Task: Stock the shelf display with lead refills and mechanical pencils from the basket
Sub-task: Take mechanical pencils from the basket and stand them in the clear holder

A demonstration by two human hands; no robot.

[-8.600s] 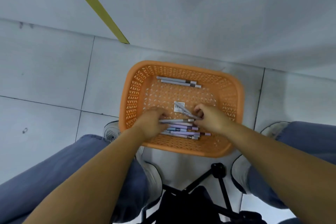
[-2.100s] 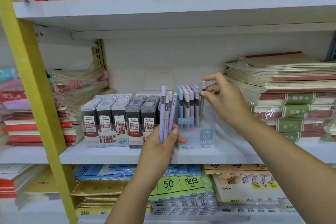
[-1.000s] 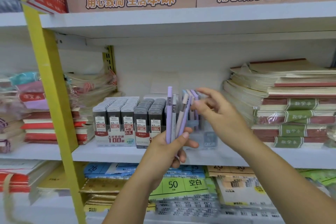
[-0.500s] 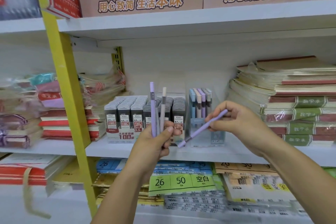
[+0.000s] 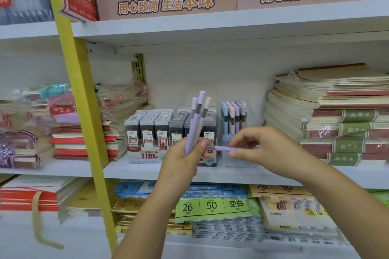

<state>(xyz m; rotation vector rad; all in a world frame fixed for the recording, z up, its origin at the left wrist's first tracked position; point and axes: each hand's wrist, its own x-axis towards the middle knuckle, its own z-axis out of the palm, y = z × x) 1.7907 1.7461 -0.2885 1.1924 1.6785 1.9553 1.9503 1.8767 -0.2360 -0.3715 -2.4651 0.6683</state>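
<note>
Head view: left hand (image 5: 183, 160) grips three upright pencils (image 5: 196, 120); right hand (image 5: 267, 149) pinches a level purple pencil (image 5: 223, 148), both in front of the shelf (image 5: 231, 173) edge.

**Where does this view look from?**
From one wide-angle camera worn on the person's head. It faces forward and slightly down, square onto a shop's middle shelf (image 5: 147, 171).

**How near is it?**
At arm's length. Both forearms rise from the bottom edge, and the left hand (image 5: 181, 160) and right hand (image 5: 267, 149) meet near the centre, just in front of the shelf's edge.

**How much does the frame take in?**
The upper shelf (image 5: 210, 25) crosses the top and a lower shelf (image 5: 84, 244) lies along the bottom. A yellow post (image 5: 84, 111) slants down the left side, and the edges look blurred.
</note>
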